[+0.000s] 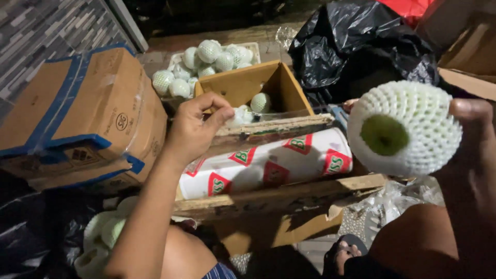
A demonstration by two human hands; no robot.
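While right hand (473, 150) grips netted green fruit (404, 129), left hand (195, 126) pinches clear film (268, 118).

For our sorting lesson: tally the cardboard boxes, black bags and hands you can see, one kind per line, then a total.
Cardboard boxes: 2, a taped box and an open box
Black bags: 1
Hands: 2, left hand, right hand
Total: 5

We read this as a fruit-packing spot on paved ground: beyond the left hand (194, 129), cardboard boxes (82, 113), a tray of net-wrapped fruit (206, 64); black plastic bags (361, 46) behind the right hand (473, 150).
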